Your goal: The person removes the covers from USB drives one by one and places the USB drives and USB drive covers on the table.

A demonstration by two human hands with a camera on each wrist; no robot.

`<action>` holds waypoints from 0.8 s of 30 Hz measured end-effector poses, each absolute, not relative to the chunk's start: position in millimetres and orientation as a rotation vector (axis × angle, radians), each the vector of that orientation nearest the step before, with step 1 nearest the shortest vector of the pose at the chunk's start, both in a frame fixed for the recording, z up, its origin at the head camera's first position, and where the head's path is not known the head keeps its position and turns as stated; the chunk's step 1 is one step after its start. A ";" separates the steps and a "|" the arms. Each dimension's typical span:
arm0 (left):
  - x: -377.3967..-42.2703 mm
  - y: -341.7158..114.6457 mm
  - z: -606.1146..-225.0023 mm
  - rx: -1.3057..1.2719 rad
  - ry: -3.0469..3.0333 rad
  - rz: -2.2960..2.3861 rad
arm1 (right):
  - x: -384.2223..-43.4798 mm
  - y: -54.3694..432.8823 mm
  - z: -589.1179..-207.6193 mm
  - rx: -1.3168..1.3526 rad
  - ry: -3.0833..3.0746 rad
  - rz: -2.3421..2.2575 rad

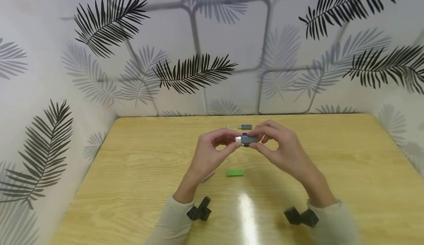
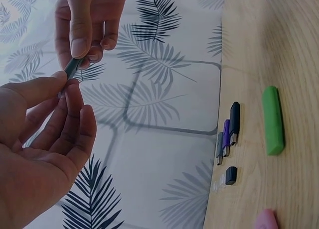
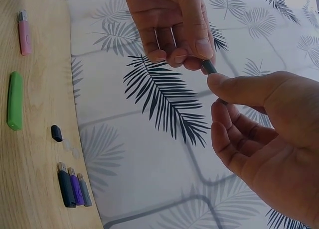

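Both hands meet in the air above the table around a grey USB flash drive with a silver connector pointing left. My left hand pinches its connector end between thumb and fingertips. On the other side, my right hand grips the grey body the same way. Fingers cover much of the drive in both wrist views. Behind the hands a second grey flash drive, a purple flash drive and a black flash drive lie side by side on the table.
Nearer on the wooden table lie a green bar-shaped stick and a pink flash drive. A black cap and small clear pieces sit beside the row of drives. A leaf-patterned wall stands behind the table.
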State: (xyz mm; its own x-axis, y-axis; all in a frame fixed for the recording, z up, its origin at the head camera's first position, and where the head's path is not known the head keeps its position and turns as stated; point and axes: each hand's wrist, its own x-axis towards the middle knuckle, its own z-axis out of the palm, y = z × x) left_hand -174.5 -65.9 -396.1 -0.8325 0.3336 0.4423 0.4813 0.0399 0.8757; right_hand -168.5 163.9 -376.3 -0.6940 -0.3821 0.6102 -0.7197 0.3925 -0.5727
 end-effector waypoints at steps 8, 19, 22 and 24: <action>-174.5 -70.3 -390.9 -0.899 -2.161 -1.910 | -167.4 162.8 -374.5 0.961 -2.265 1.219; -175.0 -72.8 -388.4 -0.933 -2.163 -1.910 | -164.8 162.2 -372.0 0.967 -2.270 1.199; -175.3 -73.5 -388.7 -0.935 -2.166 -1.904 | -164.9 162.2 -371.8 0.970 -2.270 1.203; -175.3 -73.8 -388.6 -0.941 -2.171 -1.896 | -164.7 162.5 -372.0 0.971 -2.273 1.210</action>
State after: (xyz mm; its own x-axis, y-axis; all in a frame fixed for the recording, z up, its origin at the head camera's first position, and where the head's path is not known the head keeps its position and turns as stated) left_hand -175.3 -73.8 -388.6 -0.8018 0.3748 0.4654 0.5116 0.0281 0.8588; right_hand -164.7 162.5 -372.0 -0.6855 -0.3942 0.6121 -0.7279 0.3880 -0.5653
